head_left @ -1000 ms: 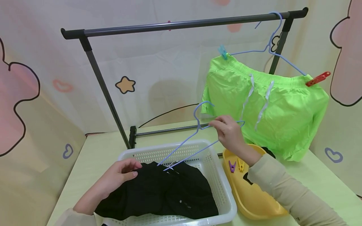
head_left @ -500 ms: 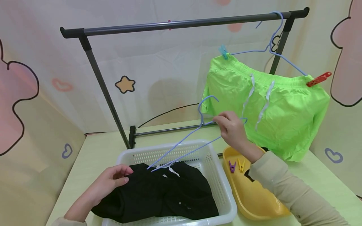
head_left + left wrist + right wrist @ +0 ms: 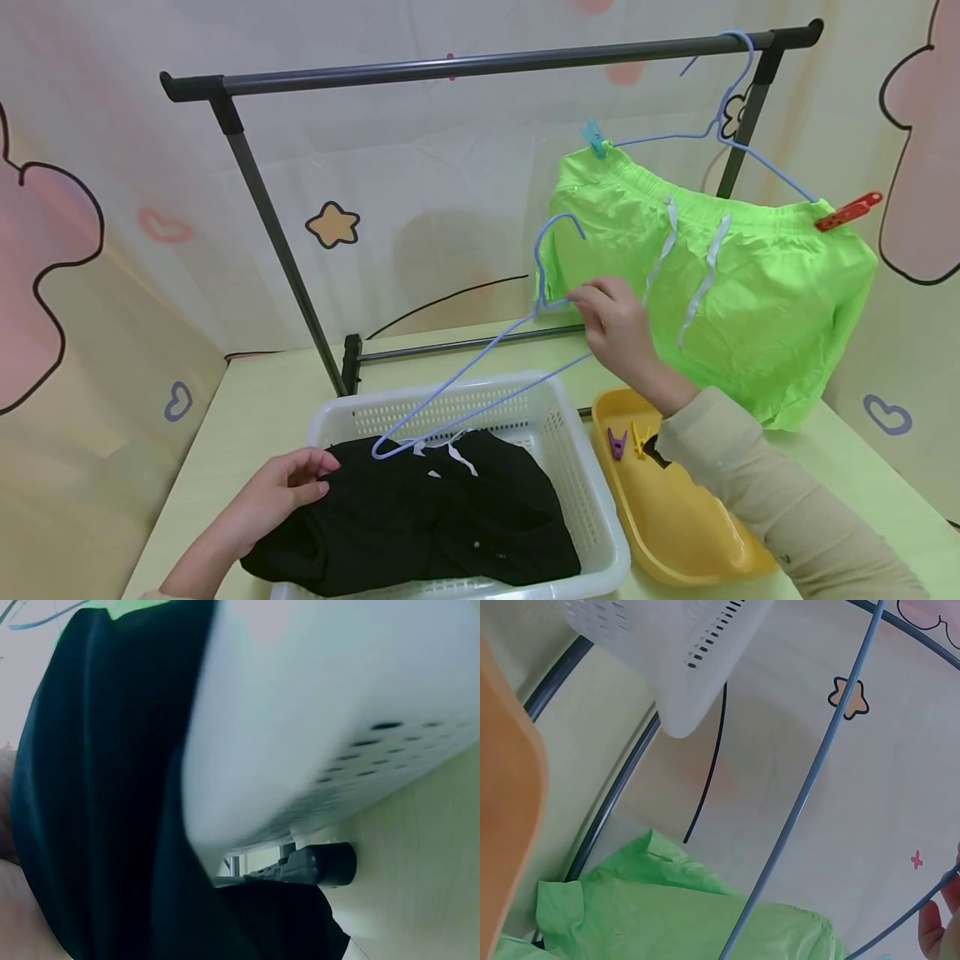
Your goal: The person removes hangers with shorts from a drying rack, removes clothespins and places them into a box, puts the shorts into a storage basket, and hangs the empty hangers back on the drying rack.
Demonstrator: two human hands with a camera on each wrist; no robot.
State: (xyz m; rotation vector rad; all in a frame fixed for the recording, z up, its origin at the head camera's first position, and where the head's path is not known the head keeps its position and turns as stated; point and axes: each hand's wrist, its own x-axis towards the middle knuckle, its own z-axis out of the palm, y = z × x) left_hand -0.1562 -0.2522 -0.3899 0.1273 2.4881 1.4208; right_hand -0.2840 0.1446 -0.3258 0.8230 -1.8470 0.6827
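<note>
In the head view my right hand pinches a blue wire clothes hanger by its right shoulder. The hook points up, and the hanger's left corner lies over the waist of black shorts with white drawstrings. My left hand holds the shorts' upper left edge between curled fingers and thumb. In the left wrist view, black fabric drapes over the basket's side and hides most of that hand. In the right wrist view, fingertips appear at the hanger wire.
The shorts lie in a white perforated basket. To its right, a yellow tray contains a purple clothespin and a yellow clothespin. Behind stands a black rack, where green shorts hang clipped to another blue hanger.
My right hand has raised the hanger, and its lower left corner has shifted left over the black shorts. My left hand has moved left and slightly down, drawing the shorts' edge along.
</note>
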